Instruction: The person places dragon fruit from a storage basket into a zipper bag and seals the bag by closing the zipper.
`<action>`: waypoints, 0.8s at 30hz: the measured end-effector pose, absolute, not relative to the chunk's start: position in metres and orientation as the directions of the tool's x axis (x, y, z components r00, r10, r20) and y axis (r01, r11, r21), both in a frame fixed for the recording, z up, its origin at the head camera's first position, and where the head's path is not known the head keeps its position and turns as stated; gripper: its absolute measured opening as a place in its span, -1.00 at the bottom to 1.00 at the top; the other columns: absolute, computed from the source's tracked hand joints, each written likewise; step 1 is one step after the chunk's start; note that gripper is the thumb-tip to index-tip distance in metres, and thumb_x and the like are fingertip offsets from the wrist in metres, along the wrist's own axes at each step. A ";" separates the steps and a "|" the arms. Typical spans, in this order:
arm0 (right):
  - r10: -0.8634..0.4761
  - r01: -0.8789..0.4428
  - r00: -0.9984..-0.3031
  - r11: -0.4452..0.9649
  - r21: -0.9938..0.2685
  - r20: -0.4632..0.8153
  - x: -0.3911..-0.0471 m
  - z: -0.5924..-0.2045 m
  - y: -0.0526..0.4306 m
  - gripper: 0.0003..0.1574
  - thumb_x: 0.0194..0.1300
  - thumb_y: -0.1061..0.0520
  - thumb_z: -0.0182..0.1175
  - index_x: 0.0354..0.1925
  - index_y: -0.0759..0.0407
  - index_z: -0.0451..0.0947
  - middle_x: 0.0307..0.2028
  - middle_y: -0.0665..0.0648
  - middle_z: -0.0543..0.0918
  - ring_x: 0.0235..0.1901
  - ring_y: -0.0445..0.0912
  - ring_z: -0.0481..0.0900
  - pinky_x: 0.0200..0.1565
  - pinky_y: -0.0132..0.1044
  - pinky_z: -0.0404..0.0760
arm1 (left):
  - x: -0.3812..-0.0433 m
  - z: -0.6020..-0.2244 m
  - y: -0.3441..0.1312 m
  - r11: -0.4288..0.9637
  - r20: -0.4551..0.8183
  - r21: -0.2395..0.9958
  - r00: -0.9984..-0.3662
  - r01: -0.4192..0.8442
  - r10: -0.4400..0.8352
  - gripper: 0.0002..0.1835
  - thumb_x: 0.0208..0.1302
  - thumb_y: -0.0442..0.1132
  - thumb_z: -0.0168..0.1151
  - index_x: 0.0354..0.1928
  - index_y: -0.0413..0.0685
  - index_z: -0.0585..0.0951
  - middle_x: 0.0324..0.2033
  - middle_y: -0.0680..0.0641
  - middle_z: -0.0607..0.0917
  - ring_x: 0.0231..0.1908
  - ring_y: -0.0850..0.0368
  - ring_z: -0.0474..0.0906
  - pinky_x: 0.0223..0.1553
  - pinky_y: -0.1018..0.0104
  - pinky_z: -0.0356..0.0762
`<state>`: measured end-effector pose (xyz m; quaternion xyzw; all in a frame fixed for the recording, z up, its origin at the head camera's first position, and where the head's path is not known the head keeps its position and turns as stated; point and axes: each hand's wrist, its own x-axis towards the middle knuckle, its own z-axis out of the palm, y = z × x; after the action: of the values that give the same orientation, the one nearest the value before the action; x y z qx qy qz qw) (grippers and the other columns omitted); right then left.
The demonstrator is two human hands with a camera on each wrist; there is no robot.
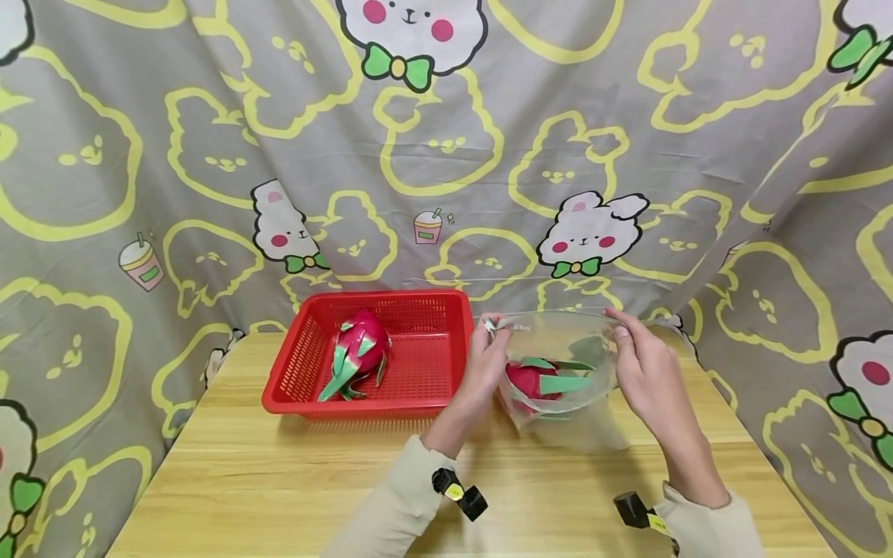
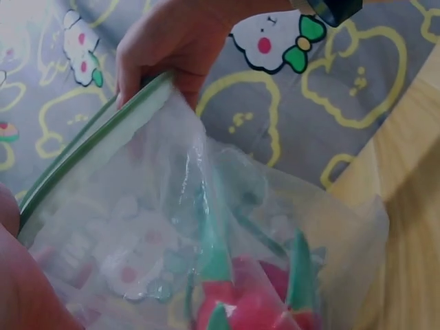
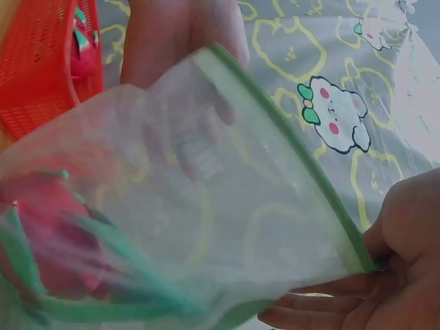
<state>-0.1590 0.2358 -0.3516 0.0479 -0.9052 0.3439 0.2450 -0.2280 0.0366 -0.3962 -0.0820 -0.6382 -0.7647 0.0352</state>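
A clear zip bag [image 1: 600,430] with a green-edged mouth [image 3: 292,148] is held up over the table, its mouth spread wide. Inside it lies a dragon fruit [image 1: 528,381], pink-red with green scales, seen through the plastic. On the left side of the mouth, my left hand [image 1: 484,360] pinches the rim. The opposite side of the rim is gripped between the thumb and fingers of my right hand [image 1: 645,376]. In the left wrist view the green scales [image 2: 301,271] of the fruit poke up near the bag's lower part.
Left of the bag stands a red plastic basket [image 1: 460,310] with mesh walls. Another dragon fruit [image 1: 364,341] lies in its left half. Both stand on a wooden table [image 1: 230,480], with a patterned curtain [image 1: 446,256] hanging close behind it.
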 end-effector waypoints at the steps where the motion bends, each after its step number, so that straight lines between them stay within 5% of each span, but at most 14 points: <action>1: 0.083 -0.260 -0.870 0.760 -0.596 0.485 -0.159 -0.350 0.236 -0.43 0.69 0.03 -0.25 0.39 0.22 0.45 -0.62 0.18 0.47 -0.82 -0.14 0.14 -0.62 -0.19 0.27 | -0.228 -0.393 0.037 -0.184 0.174 0.969 -0.983 0.163 0.049 -0.89 0.50 -0.36 0.03 -0.09 -0.28 0.49 -0.25 -0.05 0.55 -0.31 0.17 0.39 -0.22 0.37 0.44; 9: 0.086 -0.271 -0.845 0.782 -0.562 0.528 -0.162 -0.332 0.239 -0.46 0.68 0.06 -0.21 0.39 0.21 0.47 -0.76 0.02 0.21 -0.83 -0.12 0.10 -0.60 -0.18 0.22 | -0.231 -0.372 0.038 -0.205 0.212 0.958 -0.977 0.200 0.039 -0.90 0.49 -0.36 0.04 -0.11 -0.26 0.51 -0.17 -0.24 0.72 -0.02 0.02 0.61 0.20 0.19 0.46; 17: 0.107 -0.221 -0.876 0.778 -0.589 0.470 -0.163 -0.323 0.246 -0.43 0.68 0.00 -0.23 0.41 0.17 0.46 -0.73 0.06 0.26 -0.73 -0.05 0.18 -0.49 -0.14 0.24 | -0.239 -0.357 0.043 -0.200 0.176 0.967 -0.983 0.160 0.062 -0.91 0.49 -0.32 0.04 -0.12 -0.20 0.51 -0.15 -0.21 0.73 0.02 -0.04 0.64 0.25 0.12 0.43; 24: 0.151 -0.191 -0.878 0.760 -0.621 0.454 -0.164 -0.313 0.251 -0.40 0.66 -0.07 -0.24 0.41 0.08 0.48 -0.74 0.05 0.28 -0.80 -0.05 0.17 -0.61 -0.14 0.26 | -0.249 -0.341 0.045 -0.191 0.149 0.973 -0.985 0.131 0.088 -0.85 0.48 -0.32 0.06 -0.07 -0.22 0.58 -0.14 -0.16 0.72 -0.01 0.01 0.59 0.21 0.12 0.44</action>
<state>-0.1640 0.2505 -0.3130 0.0112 -0.9051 0.3461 0.2467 -0.2486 0.0448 -0.3409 -0.0858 -0.6358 -0.7669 0.0140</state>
